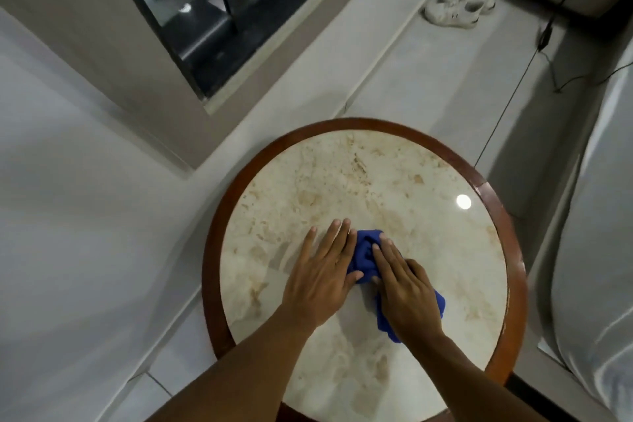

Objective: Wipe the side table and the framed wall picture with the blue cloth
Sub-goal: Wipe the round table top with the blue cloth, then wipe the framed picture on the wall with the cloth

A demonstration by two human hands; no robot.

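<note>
A round side table (370, 181) with a pale marble top and a dark red-brown wooden rim fills the lower middle of the head view. A crumpled blue cloth (365, 255) lies on the marble near its centre. My right hand (406, 291) presses flat on the cloth and covers much of it. My left hand (322, 276) lies flat with spread fingers on the marble, its thumb side resting on the cloth's left edge. No framed picture is in view.
A dark glass panel in a grey frame (191, 20) stands at the upper left. White sneakers (459, 7) sit on the floor at the upper right, with a black cable (548, 31) beside them. White bedding (603, 216) runs along the right edge.
</note>
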